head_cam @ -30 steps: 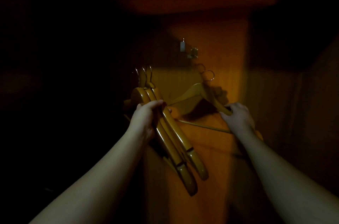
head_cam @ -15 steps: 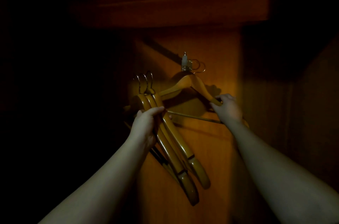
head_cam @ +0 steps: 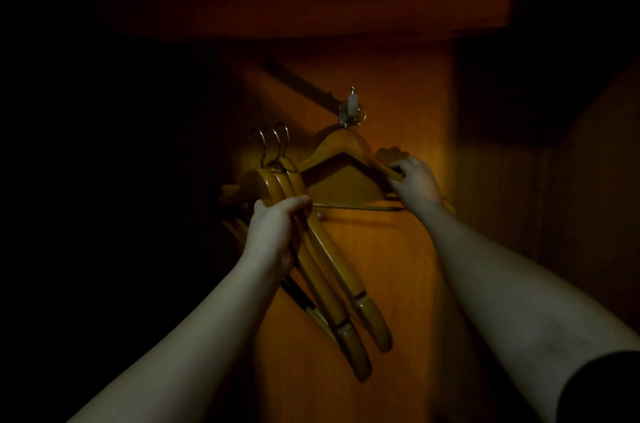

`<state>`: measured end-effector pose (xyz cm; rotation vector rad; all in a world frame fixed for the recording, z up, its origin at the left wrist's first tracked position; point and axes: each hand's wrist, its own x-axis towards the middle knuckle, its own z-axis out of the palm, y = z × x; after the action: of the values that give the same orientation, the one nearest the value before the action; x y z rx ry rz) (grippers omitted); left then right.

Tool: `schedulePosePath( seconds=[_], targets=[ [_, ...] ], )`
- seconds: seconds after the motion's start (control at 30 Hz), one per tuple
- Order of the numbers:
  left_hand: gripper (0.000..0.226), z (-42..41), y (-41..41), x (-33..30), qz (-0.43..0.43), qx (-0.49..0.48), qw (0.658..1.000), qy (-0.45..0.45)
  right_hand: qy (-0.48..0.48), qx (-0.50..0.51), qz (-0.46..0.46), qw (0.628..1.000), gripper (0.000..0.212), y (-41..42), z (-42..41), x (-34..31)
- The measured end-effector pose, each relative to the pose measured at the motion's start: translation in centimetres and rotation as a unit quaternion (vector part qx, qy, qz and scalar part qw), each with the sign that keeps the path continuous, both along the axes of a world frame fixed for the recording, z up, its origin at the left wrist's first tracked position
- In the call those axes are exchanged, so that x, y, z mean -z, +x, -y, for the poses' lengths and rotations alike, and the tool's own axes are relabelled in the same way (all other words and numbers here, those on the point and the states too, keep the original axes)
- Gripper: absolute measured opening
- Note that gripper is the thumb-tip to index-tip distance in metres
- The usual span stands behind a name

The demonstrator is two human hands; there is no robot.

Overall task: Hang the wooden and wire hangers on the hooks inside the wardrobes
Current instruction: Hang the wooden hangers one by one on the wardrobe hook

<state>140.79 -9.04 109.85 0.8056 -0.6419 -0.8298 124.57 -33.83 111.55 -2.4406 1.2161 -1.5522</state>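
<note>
While hooked, hanger (head_cam: pixel 341 145) arm under right hand (head_cam: pixel 414 181).

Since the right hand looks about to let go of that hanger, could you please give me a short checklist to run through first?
1. Single wooden hanger sits right under the wall hook: ok.
2. Its wire loop is fully seated on the hook: cannot tell, too dim and small.
3. Right hand holds the hanger's right arm: ok.
4. Hanger hangs level: not ok, it looks tilted, right end lower.
5. Left hand grips the bundle of spare hangers securely: ok.
6. The bundle's wire hooks are clear of the hung hanger: ok, they are apart.
</note>
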Motion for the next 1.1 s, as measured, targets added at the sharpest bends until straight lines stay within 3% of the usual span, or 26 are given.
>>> schedulePosePath(
  seconds=[0.17, 0.37, 0.63, 1.1],
  targets=[
    [0.058, 0.0, 0.2, 0.2, 0.005, -0.004, 1.0, 0.003, 0.016, -0.009, -0.02, 1.0, 0.037, 0.6, -0.1, -0.4],
    [0.071, 0.0, 0.7, 1.2, 0.008, -0.018, 1.0, 0.014, 0.015, 0.028, 0.004, 0.999, 0.029, 1.2, 0.8, -0.1],
    [0.068, -0.3, 0.5, 2.1, 0.009, -0.021, 0.999, 0.026, -0.001, 0.089, -0.021, 0.996, 0.028, 1.9, 1.3, 0.1],
    [0.066, -2.0, 0.2, 3.1, 0.022, -0.036, 0.998, 0.046, 0.04, 0.105, -0.056, 0.992, 0.039, 2.2, 1.3, -0.4]
  ],
)
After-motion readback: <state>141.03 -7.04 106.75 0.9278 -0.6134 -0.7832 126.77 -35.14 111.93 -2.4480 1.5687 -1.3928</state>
